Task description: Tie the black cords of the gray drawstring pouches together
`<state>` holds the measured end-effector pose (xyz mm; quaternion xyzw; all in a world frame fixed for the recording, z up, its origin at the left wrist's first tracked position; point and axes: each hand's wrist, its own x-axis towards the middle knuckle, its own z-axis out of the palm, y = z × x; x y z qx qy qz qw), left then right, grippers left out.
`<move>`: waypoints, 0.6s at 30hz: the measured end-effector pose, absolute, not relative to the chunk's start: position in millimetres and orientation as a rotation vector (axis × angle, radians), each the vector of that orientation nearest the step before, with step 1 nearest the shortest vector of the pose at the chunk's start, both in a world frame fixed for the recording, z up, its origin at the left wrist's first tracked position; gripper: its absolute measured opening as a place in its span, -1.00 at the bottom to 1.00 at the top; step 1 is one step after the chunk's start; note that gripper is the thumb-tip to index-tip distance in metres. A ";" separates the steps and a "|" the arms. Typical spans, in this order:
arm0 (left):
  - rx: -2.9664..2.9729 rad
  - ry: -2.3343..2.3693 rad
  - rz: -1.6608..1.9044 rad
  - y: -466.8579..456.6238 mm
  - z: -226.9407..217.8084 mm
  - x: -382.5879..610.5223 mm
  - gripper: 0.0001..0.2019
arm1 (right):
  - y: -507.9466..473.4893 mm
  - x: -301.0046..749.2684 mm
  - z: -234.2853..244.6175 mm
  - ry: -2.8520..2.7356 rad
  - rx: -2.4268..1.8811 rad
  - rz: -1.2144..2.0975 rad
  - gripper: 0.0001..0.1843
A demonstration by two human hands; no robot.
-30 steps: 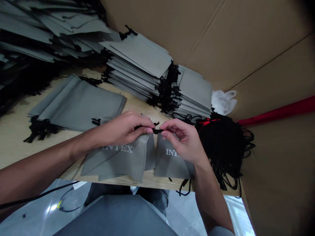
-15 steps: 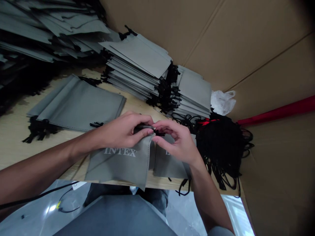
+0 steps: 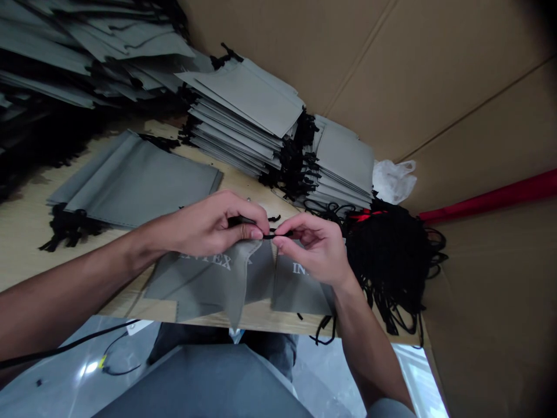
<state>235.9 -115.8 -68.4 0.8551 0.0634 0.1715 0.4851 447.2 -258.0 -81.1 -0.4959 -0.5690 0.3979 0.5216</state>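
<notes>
A grey fabric pouch (image 3: 200,284) printed INTEX hangs from my left hand (image 3: 221,223), which is closed on its top corner. Close beside it, my right hand (image 3: 311,244) pinches a short black drawstring (image 3: 270,233) that runs between the fingertips of both hands. The pouch's right side is folded and its lower corner dangles past the table edge. Underneath, another grey pouch lies flat and partly covered. A further INTEX pouch (image 3: 298,293) rests below my right hand, its print partly hidden by that hand.
Stacked grey pouches (image 3: 248,104) with black cords stand at the back, beside a second stack (image 3: 343,157). Several pouches (image 3: 143,180) lie at left. A heap of black cords (image 3: 387,261) sits at right, near a white plastic bag (image 3: 395,180). Cardboard (image 3: 456,104) walls the back and right.
My left hand has shifted slightly left with the pouch, which is now more folded. My right fingers have closed onto the black cord, and it stretches between both hands.
</notes>
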 end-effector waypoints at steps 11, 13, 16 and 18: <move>2.178 0.265 0.530 -123.8 -72.8 239.8 -0.84 | -254.3 450.6 -83.5 -1.396 -1.197 0.864 -0.64; 2.189 0.276 0.523 -124.6 -72.9 239.7 -0.83 | -254.7 449.5 -82.6 -1.395 -1.196 0.854 -0.69; 2.221 0.275 0.511 -125.9 -74.4 240.8 -0.82 | -256.1 447.0 -82.6 -1.422 -1.198 0.827 -0.83; 2.248 0.270 0.510 -126.3 -76.5 242.3 -0.82 | -257.4 445.8 -83.9 -1.463 -1.225 0.780 -0.87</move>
